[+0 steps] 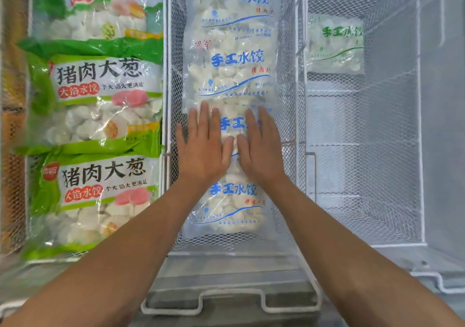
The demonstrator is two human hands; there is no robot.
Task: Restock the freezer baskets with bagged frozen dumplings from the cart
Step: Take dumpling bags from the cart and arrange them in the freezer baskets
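The middle wire basket [289, 125] holds a row of clear dumpling bags with blue print, overlapping from far to near. My left hand [202, 148] and my right hand [260, 148] lie flat, palms down and side by side, pressing on the third blue-print bag [232, 125]. Fingers are straight and slightly apart; neither hand grips anything. A nearer blue-print bag [226, 208] lies below my wrists, and two more [234, 67] lie beyond my fingertips.
The left basket [164, 155] is packed with green-edged dumpling bags [100, 95]. The right basket [392, 150] is deep, with one green-print clear bag [334, 44] at its far end. Basket handles [231, 299] sit at the near freezer edge.
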